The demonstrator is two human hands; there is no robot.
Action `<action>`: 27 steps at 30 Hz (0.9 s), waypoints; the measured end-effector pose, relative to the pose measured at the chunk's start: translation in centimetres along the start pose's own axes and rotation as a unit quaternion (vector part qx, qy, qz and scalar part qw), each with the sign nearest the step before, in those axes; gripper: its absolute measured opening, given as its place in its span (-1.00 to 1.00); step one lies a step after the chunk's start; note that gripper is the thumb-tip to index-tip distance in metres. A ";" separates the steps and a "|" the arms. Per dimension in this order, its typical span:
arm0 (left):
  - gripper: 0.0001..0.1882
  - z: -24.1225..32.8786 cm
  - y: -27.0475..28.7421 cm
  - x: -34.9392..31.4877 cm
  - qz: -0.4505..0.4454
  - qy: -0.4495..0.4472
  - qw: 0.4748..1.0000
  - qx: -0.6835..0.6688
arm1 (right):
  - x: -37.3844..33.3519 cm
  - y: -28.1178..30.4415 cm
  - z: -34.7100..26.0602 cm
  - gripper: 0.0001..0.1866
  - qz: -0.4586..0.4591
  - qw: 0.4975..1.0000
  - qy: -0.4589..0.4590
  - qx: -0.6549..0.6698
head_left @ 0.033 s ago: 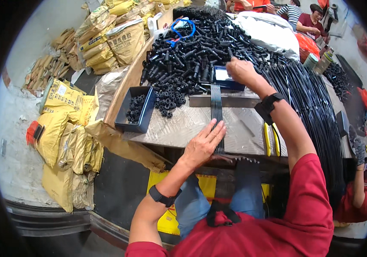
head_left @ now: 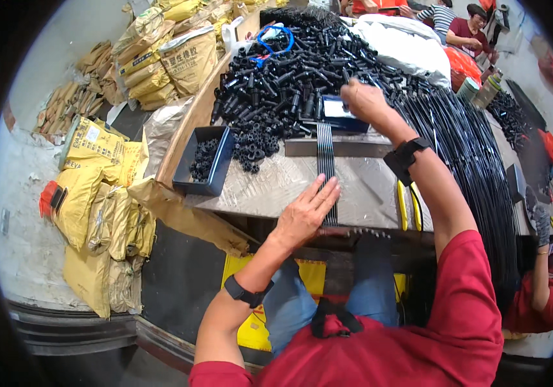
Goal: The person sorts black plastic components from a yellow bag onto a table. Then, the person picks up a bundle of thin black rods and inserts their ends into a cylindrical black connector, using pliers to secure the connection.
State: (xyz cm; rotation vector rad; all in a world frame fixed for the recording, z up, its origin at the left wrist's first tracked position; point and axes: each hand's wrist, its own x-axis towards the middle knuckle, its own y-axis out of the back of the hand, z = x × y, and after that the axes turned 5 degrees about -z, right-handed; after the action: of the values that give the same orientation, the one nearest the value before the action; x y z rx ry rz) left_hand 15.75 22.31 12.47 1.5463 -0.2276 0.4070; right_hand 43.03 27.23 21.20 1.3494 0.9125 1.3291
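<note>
Black tubes (head_left: 325, 169) lay side by side in a narrow flat band on the metal-covered worktable (head_left: 270, 187), running straight from the near edge toward twelve o'clock. The left hand (head_left: 305, 213) rested flat on the near end of that band, fingers stretched out and slightly spread, palm down, gripping nothing. The right hand (head_left: 363, 103) was well apart from it at about one o'clock, at the far end of the band, its fingers curled down over something among the black parts; what they pinched could not be told. Just beside that hand, at nine o'clock from it, sat a small dark box (head_left: 335, 111) with a pale face.

Beyond the band, a large heap of black plastic fittings (head_left: 289, 77) covered the far part of the table, with a blue loop (head_left: 275, 40) lying on top toward eleven o'clock. A dark rectangular tray (head_left: 205, 162) holding a few of the same fittings stood at ten o'clock from the left hand. Yellow-handled pliers (head_left: 409, 206) lay on the table at three o'clock from the left hand. A thick bundle of long black tubes (head_left: 476, 155) swept down the right side of the table. Yellow and tan sacks (head_left: 96, 187) were piled on the floor at nine o'clock. Another person in a dark red top (head_left: 464, 31) sat at one o'clock, far off.
</note>
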 end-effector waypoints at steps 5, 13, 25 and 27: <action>-0.05 -0.2 0.8 -0.8 0.000 0.028 0.997 -0.075 | -6.6 8.6 -4.7 -0.81 0.102 0.797 -0.004 0.595; -0.17 3.5 12.1 2.2 0.034 0.014 0.794 -0.607 | -24.2 15.9 -12.4 -0.81 0.272 0.864 0.116 0.408; -0.77 4.0 15.2 2.6 0.085 0.058 0.808 -0.580 | -21.1 12.1 -12.1 -0.62 0.313 0.864 0.112 0.379; -0.78 4.2 15.1 2.8 0.094 0.068 0.799 -0.590 | -21.2 12.4 -12.4 -0.63 0.261 0.825 0.088 0.493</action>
State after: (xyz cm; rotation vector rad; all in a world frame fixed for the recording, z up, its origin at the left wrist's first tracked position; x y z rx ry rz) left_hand 12.89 18.12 27.53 0.2496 -0.4215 0.4011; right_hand 26.90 5.75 26.94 2.4340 1.5485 1.4389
